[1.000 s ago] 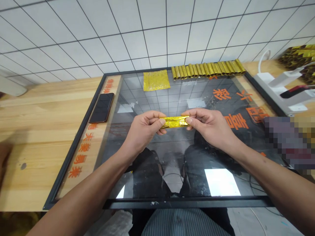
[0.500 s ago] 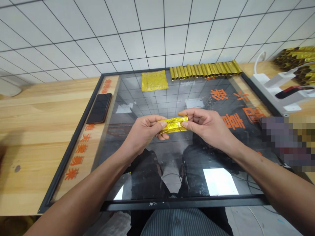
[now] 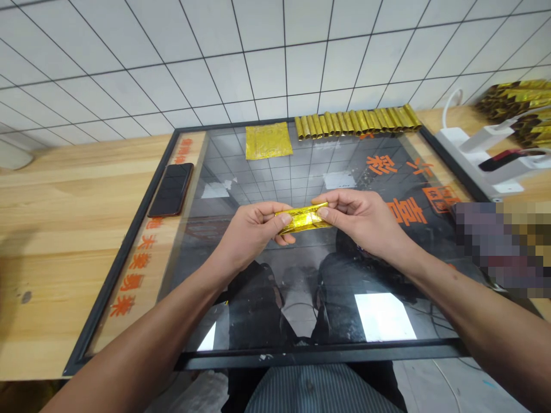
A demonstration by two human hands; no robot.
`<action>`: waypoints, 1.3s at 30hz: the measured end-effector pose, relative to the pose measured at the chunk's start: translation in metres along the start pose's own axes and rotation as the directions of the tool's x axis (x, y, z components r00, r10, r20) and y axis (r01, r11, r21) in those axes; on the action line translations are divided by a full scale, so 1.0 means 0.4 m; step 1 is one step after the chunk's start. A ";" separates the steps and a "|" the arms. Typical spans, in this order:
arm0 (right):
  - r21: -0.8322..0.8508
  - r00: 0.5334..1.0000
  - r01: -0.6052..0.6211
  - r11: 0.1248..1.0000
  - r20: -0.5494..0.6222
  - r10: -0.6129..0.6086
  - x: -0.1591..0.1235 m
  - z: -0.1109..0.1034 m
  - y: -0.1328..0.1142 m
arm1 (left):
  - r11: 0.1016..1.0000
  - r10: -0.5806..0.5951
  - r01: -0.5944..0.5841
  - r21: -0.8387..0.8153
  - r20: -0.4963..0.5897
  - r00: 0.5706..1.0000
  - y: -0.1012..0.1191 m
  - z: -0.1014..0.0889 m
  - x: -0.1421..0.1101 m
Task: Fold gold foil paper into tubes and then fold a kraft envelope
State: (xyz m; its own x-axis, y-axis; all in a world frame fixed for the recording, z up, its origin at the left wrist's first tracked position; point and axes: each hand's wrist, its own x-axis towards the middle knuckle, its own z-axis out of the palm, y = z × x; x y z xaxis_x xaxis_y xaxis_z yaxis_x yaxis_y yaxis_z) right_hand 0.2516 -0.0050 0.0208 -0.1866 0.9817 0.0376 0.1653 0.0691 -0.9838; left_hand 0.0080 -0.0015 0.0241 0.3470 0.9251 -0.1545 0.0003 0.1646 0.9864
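Note:
A folded strip of gold foil paper (image 3: 303,219) is pinched at its ends, tilted slightly, above the glass. My left hand (image 3: 252,232) holds its left end between thumb and fingers, and my right hand (image 3: 357,219) holds its right end. Farther off, along the glass's far edge, lies a row of rolled gold foil tubes (image 3: 353,123). To their left is a flat square sheet of gold foil (image 3: 269,140).
A black-framed glass panel (image 3: 112,269) with orange characters lies on a wooden table (image 3: 64,229). A black smartphone (image 3: 171,190) rests on its left border. At the right are a white power strip (image 3: 473,155), a stack of gold foil pieces (image 3: 512,97) and a pixelated patch (image 3: 499,249).
The foil strip has gone from a narrow band to a wider, slightly tilted shape between my fingers. The view has turned a little, and the table edge looks more level.

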 end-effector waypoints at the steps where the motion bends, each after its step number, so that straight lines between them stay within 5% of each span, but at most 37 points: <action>1: 0.016 1.000 -0.005 1.000 0.007 0.005 0.001 0.001 0.001 | 1.000 0.003 -0.003 0.006 -0.003 1.000 0.000 0.000 0.000; 8: 0.103 0.997 -0.041 0.994 0.076 0.033 0.001 0.004 -0.001 | 1.000 -0.003 0.003 0.020 0.006 1.000 -0.003 -0.004 -0.002; 28: -0.061 0.996 0.004 0.998 0.092 0.002 -0.003 -0.001 -0.024 | 0.998 -0.004 0.003 0.059 0.015 1.000 -0.010 -0.004 0.000; 39: 0.004 0.989 -0.057 0.998 0.137 0.056 0.000 0.001 -0.026 | 0.998 0.033 -0.033 0.055 -0.011 0.999 -0.016 -0.004 -0.003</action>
State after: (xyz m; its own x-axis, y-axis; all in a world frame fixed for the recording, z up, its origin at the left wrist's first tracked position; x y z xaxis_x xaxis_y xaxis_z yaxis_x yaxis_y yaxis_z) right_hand 0.2496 -0.0060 0.0311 -0.3080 0.9505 -0.0416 0.1718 0.0126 -0.9850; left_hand 0.0058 -0.0031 0.0180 0.3369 0.9336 -0.1222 0.0404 0.1153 0.9925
